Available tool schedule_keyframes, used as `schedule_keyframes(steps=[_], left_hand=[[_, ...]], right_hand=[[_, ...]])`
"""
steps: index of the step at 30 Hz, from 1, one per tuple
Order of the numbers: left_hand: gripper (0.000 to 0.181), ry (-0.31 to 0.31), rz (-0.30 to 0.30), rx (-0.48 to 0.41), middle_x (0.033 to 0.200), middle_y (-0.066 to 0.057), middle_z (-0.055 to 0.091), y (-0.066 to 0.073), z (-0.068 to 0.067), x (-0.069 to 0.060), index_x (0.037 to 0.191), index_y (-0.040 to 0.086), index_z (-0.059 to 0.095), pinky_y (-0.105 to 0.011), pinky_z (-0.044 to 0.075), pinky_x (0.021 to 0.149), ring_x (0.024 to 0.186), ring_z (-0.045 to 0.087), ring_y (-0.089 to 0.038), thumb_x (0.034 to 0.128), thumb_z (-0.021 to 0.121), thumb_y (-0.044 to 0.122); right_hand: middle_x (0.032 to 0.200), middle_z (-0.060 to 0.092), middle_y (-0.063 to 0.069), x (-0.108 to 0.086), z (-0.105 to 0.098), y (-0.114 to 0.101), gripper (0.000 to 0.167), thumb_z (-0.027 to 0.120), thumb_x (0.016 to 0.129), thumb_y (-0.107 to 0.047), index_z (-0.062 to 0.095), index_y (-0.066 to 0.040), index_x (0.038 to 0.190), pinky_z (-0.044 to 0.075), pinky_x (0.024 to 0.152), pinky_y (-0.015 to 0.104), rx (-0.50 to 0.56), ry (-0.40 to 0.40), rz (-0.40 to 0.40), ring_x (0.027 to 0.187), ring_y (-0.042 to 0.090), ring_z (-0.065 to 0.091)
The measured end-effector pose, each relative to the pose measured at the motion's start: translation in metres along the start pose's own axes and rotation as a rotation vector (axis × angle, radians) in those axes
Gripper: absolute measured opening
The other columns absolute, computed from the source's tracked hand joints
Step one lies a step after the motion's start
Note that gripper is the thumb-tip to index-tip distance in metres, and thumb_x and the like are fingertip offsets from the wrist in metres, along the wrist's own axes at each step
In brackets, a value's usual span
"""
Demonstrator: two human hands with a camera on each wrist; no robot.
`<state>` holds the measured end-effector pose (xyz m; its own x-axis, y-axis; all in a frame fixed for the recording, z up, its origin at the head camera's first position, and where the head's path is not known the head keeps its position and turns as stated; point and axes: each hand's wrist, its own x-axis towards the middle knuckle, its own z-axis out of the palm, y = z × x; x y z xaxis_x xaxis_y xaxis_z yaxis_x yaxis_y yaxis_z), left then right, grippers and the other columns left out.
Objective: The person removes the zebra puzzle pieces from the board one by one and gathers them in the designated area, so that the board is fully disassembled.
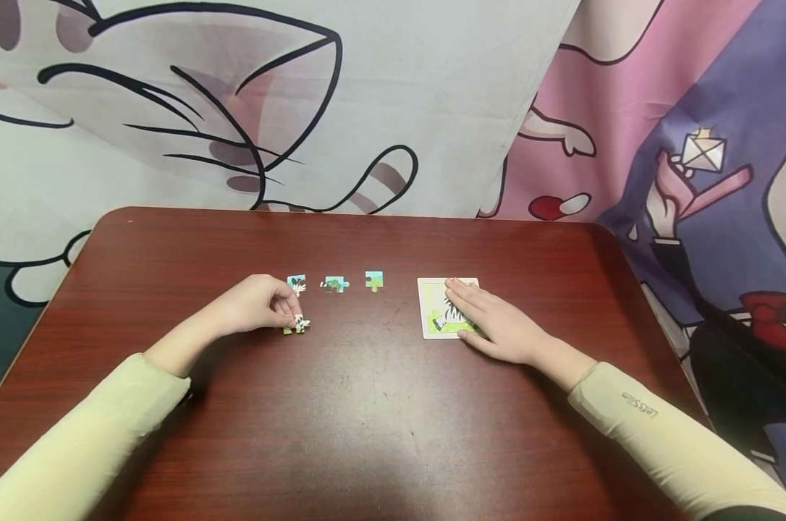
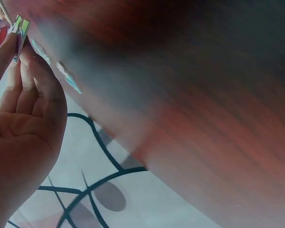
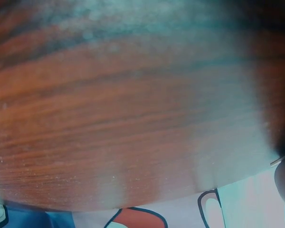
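In the head view my left hand [image 1: 259, 304] pinches a small jigsaw piece [image 1: 300, 323] with black, white and green printing, left of the table's middle. The left wrist view shows that jigsaw piece [image 2: 20, 31] edge-on between thumb and fingertips. Just beyond the fingers lies a blue-and-white jigsaw piece [image 1: 296, 282], partly hidden by them. To the right, my right hand [image 1: 500, 329] rests with straight fingers on a square puzzle board [image 1: 432, 289]. Zebra stripes and green grass show on the board, and the hand covers its right part.
Another jigsaw piece [image 1: 334, 284] with a tree and a blue-green jigsaw piece [image 1: 374, 281] lie in a row between the hands. The dark red wooden table [image 1: 367, 420] has rounded far corners. A cartoon-printed cloth [image 1: 465, 108] hangs behind its far edge.
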<state>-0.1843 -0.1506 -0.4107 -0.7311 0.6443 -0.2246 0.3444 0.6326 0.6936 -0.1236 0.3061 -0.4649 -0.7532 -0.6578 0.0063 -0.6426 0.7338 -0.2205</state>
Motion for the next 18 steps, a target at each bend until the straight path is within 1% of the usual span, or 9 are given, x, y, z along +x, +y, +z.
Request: schedule_keyframes(steps=[8,10,15,18], left_hand=[[0.007,0.013,-0.021,0.036,0.075,0.002,0.073,-0.0089,0.0013,0.0005,0.087,0.005,0.078,-0.02,0.052,0.067,0.072,0.063,-0.009,0.084,0.08,-0.001],[0.007,0.018,-0.017,0.045,0.074,0.002,0.073,-0.0098,0.0021,0.0011,0.087,0.004,0.078,-0.02,0.052,0.066,0.071,0.063,-0.009,0.0842,0.08,-0.001],[0.01,0.065,-0.001,0.083,0.074,0.003,0.072,-0.0104,0.0036,0.0017,0.087,0.006,0.077,-0.02,0.05,0.065,0.07,0.061,-0.009,0.0833,0.083,0.0],[0.011,0.095,0.001,0.106,0.076,0.003,0.072,-0.01,0.0041,0.0014,0.088,0.007,0.077,-0.02,0.05,0.066,0.071,0.061,-0.009,0.0829,0.085,0.001]], right_hand=[[0.174,0.031,0.014,0.0003,0.0006,-0.0001,0.077,0.065,0.102,-0.033,0.033,-0.003,0.165,0.032,0.129,0.052,0.009,-0.002,0.005,0.161,0.029,0.033],[0.174,0.031,0.014,0.0002,0.0007,-0.0001,0.076,0.065,0.102,-0.033,0.033,-0.003,0.165,0.032,0.129,0.053,0.013,-0.005,0.008,0.161,0.029,0.033],[0.174,0.031,0.014,0.0,0.0004,-0.0002,0.077,0.065,0.102,-0.033,0.033,-0.004,0.165,0.032,0.129,0.053,0.018,-0.008,0.012,0.161,0.029,0.033],[0.174,0.031,0.014,0.0,0.0,-0.0003,0.077,0.065,0.102,-0.033,0.033,-0.004,0.165,0.032,0.129,0.053,0.015,-0.006,0.011,0.161,0.03,0.033]])
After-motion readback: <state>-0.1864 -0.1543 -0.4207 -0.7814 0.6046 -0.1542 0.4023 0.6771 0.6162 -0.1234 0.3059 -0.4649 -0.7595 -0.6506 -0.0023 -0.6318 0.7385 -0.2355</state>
